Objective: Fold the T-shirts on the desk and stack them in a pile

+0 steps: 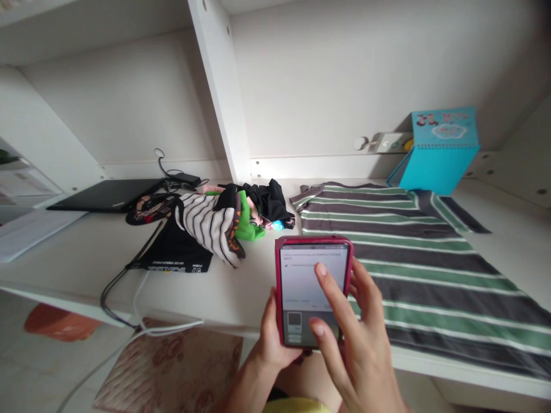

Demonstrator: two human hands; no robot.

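My left hand (269,338) grips a phone in a red case (301,275) from its left edge and below, screen lit and facing me. My right hand (355,338) hovers over the screen with its fingers spread, the index fingertip touching the upper part of the display and the thumb near the lower part. The phone is held above the front edge of a white desk (77,252). Just right of the hands a grey, green and white striped shirt (422,258) lies flat on the desk.
A heap of small clothes (232,215) lies left of the shirt, beside a black bag (174,252), a closed laptop (107,195) and a charger (183,179). A blue box (439,152) stands at the back right. Cables (124,310) hang over the desk edge above a patterned mat (172,367).
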